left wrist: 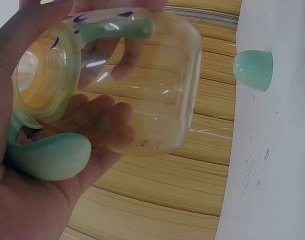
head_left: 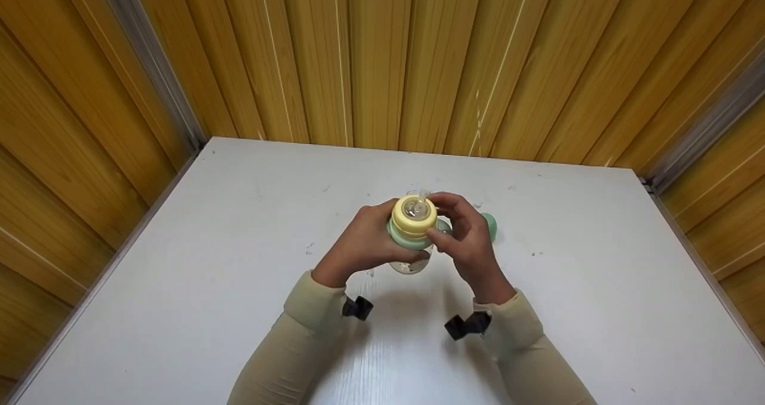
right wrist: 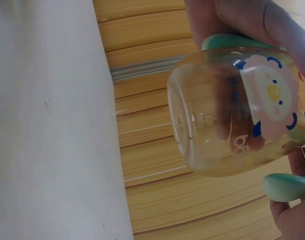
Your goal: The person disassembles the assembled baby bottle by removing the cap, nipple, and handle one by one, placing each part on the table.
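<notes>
A clear baby bottle (right wrist: pixel 207 145) with a cartoon animal print is held up above the table. It has green side handles (left wrist: pixel 55 157), a yellow collar ring (head_left: pixel 411 228) and a see-through nipple (head_left: pixel 416 207) on top. My left hand (head_left: pixel 373 238) grips the bottle around its upper body and handle, with fingers curled round the clear wall in the left wrist view. At the other side, the thumb and fingers of my right hand (head_left: pixel 469 238) pinch the yellow ring. Part of the ring and the far handle are hidden behind the hands.
A green cap (left wrist: pixel 255 70) stands on the white table (head_left: pixel 239 232), just beyond my right hand in the head view. Wood-patterned walls (head_left: pixel 382 64) with grey metal corner posts (head_left: pixel 152 52) close in the back and both sides of the table.
</notes>
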`<state>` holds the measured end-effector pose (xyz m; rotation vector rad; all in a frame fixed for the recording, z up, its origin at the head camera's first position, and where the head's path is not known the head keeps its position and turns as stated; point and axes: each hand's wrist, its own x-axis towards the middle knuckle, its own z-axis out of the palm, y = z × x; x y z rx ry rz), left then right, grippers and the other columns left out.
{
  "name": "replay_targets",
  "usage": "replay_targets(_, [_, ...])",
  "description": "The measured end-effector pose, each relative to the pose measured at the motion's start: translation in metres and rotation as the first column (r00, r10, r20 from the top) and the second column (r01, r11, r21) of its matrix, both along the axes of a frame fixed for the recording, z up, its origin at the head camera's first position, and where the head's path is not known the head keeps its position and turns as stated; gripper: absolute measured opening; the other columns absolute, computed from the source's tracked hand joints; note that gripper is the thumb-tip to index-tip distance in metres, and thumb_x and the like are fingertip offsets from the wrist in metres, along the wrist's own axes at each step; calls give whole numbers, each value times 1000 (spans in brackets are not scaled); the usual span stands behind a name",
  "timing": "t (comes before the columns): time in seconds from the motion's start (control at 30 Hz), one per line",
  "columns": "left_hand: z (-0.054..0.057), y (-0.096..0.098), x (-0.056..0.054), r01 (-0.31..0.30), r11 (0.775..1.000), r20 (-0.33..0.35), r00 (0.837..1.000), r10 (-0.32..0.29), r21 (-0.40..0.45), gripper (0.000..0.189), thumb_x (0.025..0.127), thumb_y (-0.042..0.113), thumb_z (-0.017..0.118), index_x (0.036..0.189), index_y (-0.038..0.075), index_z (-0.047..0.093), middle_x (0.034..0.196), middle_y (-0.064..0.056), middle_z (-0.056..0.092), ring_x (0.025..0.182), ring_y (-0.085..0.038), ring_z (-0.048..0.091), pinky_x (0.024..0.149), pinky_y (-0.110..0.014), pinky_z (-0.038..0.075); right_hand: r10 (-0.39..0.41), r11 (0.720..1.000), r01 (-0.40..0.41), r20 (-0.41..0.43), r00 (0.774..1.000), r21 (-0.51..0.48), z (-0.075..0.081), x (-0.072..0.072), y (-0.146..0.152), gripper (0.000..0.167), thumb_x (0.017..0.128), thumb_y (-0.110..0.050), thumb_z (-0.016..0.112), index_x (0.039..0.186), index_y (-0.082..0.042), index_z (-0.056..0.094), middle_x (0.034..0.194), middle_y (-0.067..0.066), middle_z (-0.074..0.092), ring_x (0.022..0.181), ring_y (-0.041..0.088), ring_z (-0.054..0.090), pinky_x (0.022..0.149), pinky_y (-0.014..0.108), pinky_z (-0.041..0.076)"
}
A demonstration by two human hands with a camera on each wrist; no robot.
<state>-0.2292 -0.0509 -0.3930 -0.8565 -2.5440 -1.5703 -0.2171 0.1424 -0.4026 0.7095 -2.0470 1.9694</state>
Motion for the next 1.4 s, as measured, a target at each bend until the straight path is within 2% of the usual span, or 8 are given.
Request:
replay_targets(0.17, [-1,0,-1,-4,1000,-5,1000,4,-1,65,62,34,89,120,23,62,103,11,68,91,-10,65,81,-30,54,5,1000,-5,-3,1000,0,0,0,0,48,79,-8,64,125,-2,55,123,6,60,112,31,54,68,27,47])
replay_targets(0.33, [-1,1,-1,-25,1000,-7,1000,25,-2,65,63,35,88,121,22,61,103,10,68,92,-9,65,81,-31,54,4,1000,-3,-21,1000,16,0,-1,0,48,81,-9,61,128,-2,54,126,6,59,115,29,53,85,33,47])
replay_targets(0.4, [-1,1,-1,-45,999,-8,999,45,1,64,64,36,88,120,22,61,102,11,68,91,-9,64,81,-31,54,0,1000,1,-39,999,22,-1,-1,-1,49,82,-10,60,130,-3,53,128,7,58,119,29,51,96,39,42])
replay_targets(0.5, [-1,2,0,-76,997,-16,997,76,6,62,65,36,87,119,21,61,101,11,69,91,-8,65,80,-32,54,-22,999,25,-78,997,38,-1,-1,-3,49,84,-11,59,131,-5,52,129,7,57,124,24,50,104,41,36])
replay_targets(0.8, [-1,5,0,-139,990,-73,988,138,-20,67,69,35,85,127,17,59,111,3,70,98,-10,66,83,-32,54,-169,981,181,-142,975,72,0,3,-10,49,82,-12,71,128,-8,54,126,3,58,122,18,50,103,40,35])
replay_targets(1.03, [-1,9,2,-189,982,-56,981,187,-26,73,70,37,85,132,13,55,120,-2,68,107,-16,65,89,-36,54,-289,940,310,-153,945,139,0,9,-19,56,78,-25,81,126,-14,54,125,-4,59,120,11,51,103,40,37])
replay_targets(1.23, [-1,12,3,-197,979,-37,980,195,-49,75,71,37,84,135,13,53,126,-3,65,112,-17,64,93,-38,53,-333,923,354,-150,931,152,0,11,-22,59,76,-31,82,126,-15,53,125,-5,59,118,10,52,101,41,37])
replay_targets(1.4, [-2,14,4,-200,978,-50,979,196,-68,75,71,34,85,135,12,53,125,-3,66,113,-18,64,94,-39,52,-342,919,365,-157,927,152,-1,10,-21,61,75,-31,84,125,-15,53,124,-4,60,116,11,53,100,43,37])
